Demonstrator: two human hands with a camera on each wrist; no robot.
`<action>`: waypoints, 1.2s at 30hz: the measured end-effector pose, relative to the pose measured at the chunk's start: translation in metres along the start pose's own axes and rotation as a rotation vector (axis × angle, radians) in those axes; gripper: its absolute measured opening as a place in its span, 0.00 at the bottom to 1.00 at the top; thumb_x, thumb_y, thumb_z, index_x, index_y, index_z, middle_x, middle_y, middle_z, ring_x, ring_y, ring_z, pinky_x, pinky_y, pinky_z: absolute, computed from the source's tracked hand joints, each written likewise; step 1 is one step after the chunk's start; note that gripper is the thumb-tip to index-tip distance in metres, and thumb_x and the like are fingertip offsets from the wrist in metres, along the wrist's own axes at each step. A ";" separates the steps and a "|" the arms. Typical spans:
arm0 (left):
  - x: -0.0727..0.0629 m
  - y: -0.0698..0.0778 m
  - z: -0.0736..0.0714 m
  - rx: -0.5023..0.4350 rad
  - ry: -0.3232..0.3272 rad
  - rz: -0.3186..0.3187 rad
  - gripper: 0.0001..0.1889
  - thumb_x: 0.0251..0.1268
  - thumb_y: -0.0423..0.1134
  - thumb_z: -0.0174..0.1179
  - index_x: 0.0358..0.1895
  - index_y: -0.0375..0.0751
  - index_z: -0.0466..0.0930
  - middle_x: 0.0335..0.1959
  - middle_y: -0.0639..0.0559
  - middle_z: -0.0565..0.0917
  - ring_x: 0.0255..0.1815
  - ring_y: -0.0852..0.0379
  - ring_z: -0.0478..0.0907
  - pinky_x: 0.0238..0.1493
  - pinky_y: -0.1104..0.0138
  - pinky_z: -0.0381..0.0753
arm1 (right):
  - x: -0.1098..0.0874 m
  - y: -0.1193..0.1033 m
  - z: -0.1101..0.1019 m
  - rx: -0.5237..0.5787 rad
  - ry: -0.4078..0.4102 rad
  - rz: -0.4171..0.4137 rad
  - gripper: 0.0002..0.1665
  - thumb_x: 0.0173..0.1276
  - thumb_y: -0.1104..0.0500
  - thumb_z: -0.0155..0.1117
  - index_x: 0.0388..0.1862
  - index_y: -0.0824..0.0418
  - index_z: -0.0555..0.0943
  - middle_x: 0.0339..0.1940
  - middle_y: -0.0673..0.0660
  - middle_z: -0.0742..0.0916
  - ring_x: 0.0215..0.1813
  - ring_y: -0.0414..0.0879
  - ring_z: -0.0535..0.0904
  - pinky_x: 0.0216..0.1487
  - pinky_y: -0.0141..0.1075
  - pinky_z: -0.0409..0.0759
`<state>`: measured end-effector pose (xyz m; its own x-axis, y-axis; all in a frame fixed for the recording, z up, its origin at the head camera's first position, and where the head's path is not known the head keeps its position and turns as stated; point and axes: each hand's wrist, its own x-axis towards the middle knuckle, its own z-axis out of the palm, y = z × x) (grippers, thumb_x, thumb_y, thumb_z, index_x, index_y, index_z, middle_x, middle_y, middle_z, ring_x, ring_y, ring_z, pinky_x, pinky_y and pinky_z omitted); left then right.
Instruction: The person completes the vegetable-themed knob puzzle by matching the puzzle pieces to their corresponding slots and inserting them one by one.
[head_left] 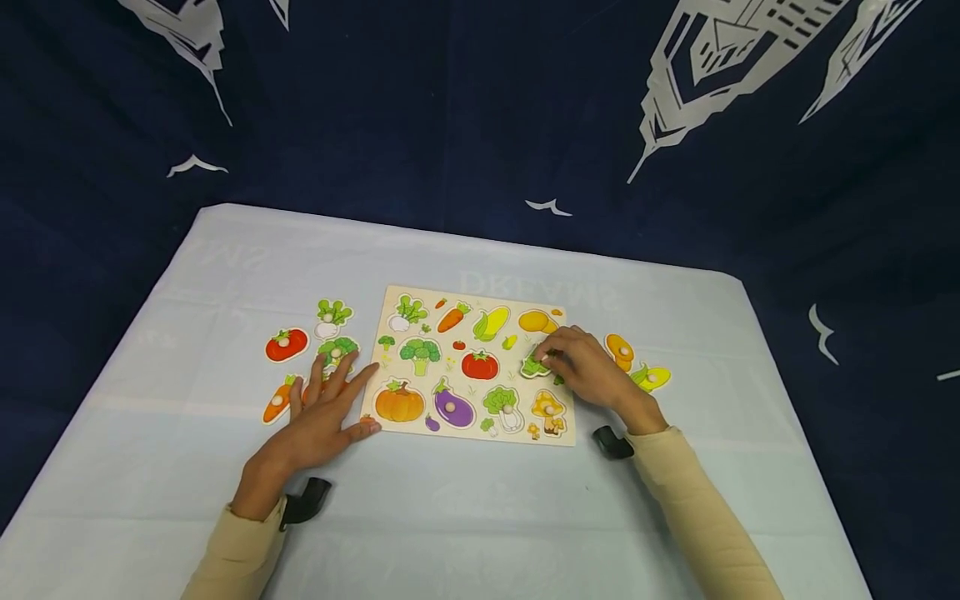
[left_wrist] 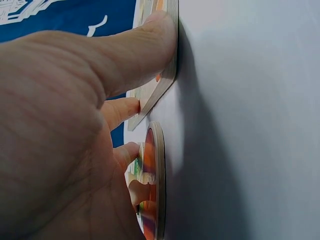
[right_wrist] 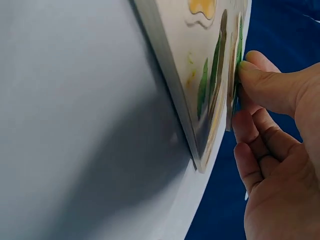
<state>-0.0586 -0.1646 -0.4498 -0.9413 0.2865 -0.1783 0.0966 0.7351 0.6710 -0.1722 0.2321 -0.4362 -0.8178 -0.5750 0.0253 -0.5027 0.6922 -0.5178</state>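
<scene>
A wooden vegetable puzzle board (head_left: pixel 435 340) lies on the white-covered table. My right hand (head_left: pixel 588 371) pinches a green vegetable puzzle piece (head_left: pixel 534 365) over the board's right side. In the right wrist view, that green piece (right_wrist: pixel 235 75) stands slightly off the board (right_wrist: pixel 172 65), with the thumb and a finger on it. Spread fingers of my left hand (head_left: pixel 318 425) reach the board's left edge, the thumb on its lower left corner. Beneath the left palm is an orange knobbed piece (left_wrist: pixel 150 160), mostly hidden in the head view. Eggplant (head_left: pixel 453 407) and mushroom (head_left: pixel 550 408) pieces with knobs sit in the board.
Left of the board lie loose tomato (head_left: pixel 287 344), turnip (head_left: pixel 331 318), broccoli (head_left: pixel 337 352) and carrot (head_left: pixel 278 400) pieces. Potato (head_left: pixel 619 350) and corn (head_left: pixel 651 377) pieces lie to the right. A dark blue cloth (head_left: pixel 450 125) hangs behind the table.
</scene>
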 end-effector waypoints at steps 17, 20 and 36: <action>0.000 -0.001 0.000 0.002 -0.001 0.002 0.43 0.63 0.45 0.67 0.79 0.45 0.55 0.82 0.38 0.41 0.79 0.28 0.22 0.67 0.29 0.22 | 0.002 0.003 0.009 -0.038 -0.009 0.017 0.07 0.71 0.65 0.64 0.44 0.56 0.85 0.44 0.52 0.86 0.47 0.46 0.75 0.54 0.43 0.74; 0.000 0.000 0.000 0.001 0.002 0.004 0.43 0.64 0.44 0.67 0.79 0.45 0.54 0.82 0.38 0.41 0.79 0.28 0.22 0.68 0.30 0.22 | 0.002 0.003 0.009 -0.033 -0.003 0.025 0.07 0.71 0.65 0.64 0.43 0.56 0.85 0.44 0.52 0.86 0.47 0.46 0.75 0.54 0.43 0.74; -0.001 -0.001 0.000 0.002 0.009 0.008 0.43 0.64 0.44 0.67 0.79 0.46 0.55 0.83 0.38 0.41 0.79 0.28 0.22 0.68 0.30 0.22 | -0.005 0.005 0.006 -0.043 0.028 -0.003 0.13 0.71 0.64 0.65 0.52 0.54 0.84 0.47 0.51 0.86 0.45 0.46 0.74 0.53 0.44 0.69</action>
<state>-0.0576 -0.1657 -0.4499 -0.9433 0.2873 -0.1663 0.1053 0.7342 0.6708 -0.1692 0.2355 -0.4439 -0.8237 -0.5648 0.0508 -0.5160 0.7092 -0.4804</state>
